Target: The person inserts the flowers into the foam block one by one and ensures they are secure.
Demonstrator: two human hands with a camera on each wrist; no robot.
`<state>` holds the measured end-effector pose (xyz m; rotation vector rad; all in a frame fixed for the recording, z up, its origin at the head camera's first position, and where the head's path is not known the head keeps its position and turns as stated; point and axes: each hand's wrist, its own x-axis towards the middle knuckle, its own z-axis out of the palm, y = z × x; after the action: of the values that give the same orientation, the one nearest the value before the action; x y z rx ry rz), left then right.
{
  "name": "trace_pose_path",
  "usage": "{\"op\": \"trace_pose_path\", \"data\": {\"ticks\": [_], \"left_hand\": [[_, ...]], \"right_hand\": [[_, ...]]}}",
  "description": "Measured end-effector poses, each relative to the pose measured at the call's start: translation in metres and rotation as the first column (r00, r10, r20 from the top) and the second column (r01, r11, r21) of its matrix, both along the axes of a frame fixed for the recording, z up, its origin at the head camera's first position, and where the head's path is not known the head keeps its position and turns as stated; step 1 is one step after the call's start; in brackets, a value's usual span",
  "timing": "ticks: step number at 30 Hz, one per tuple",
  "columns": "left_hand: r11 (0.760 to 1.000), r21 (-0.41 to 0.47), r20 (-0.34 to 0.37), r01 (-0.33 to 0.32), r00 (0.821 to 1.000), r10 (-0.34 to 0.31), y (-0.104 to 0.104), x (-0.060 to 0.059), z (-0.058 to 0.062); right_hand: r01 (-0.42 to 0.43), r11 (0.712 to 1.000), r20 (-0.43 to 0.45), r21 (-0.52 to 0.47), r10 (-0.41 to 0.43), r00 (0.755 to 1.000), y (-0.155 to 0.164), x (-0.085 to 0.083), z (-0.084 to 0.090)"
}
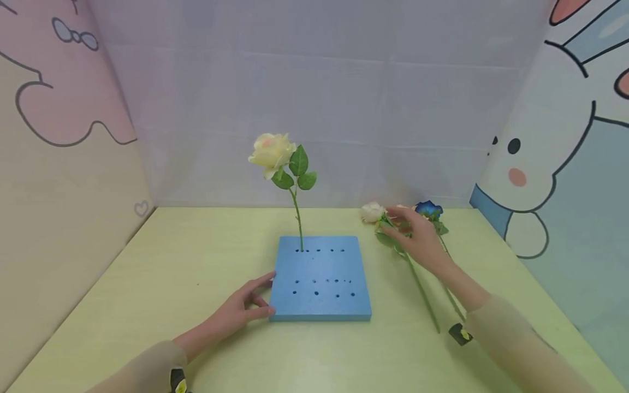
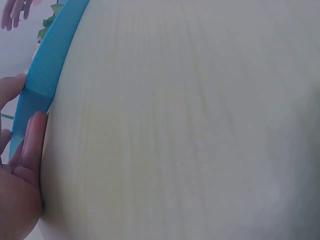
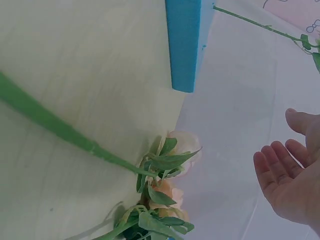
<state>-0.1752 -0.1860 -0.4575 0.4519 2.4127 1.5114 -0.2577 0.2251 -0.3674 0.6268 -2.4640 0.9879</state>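
A pale yellow rose [image 1: 272, 153] stands upright, its stem in a back-row hole of the blue board [image 1: 330, 267]. At the board's left edge my left hand [image 1: 242, 303] touches its side, thumb near the front corner. My right hand [image 1: 417, 237] hovers over the loose roses at the right, and the right wrist view shows it holding nothing, fingers loosely bent. Under it lie a whitish rose [image 1: 372, 212] and a blue rose [image 1: 428, 209], stems toward the front. A peach rose [image 3: 167, 192] lies between them, mostly hidden by the hand in the head view.
Everything rests on a pale yellow table [image 1: 206, 245]. Several holes in rows mark the board's top. A pale cloth wall [image 1: 319, 98] rises behind, with cartoon-printed side panels. A small dark tag [image 1: 460, 334] shows beside the right sleeve.
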Motion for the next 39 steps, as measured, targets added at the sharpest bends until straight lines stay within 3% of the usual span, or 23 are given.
{"op": "trace_pose_path", "data": {"ticks": [12,26,39], "left_hand": [[1.0,-0.001,0.006,-0.008,1.0,0.008,-0.001,-0.001,0.0],[1.0,-0.005,-0.011,-0.003,1.0,0.003,0.0,0.0,0.0],[1.0,0.006,-0.012,0.005,1.0,-0.005,0.0,0.002,0.0]], "right_hand": [[0.021,0.999,0.153,0.048,-0.028,0.988,0.022,0.013,-0.017],[0.005,0.995,0.275,0.104,-0.034,0.961,0.045,0.029,-0.031],[-0.009,0.993,0.33,0.12,-0.031,0.943,0.053,0.04,-0.037]]}}
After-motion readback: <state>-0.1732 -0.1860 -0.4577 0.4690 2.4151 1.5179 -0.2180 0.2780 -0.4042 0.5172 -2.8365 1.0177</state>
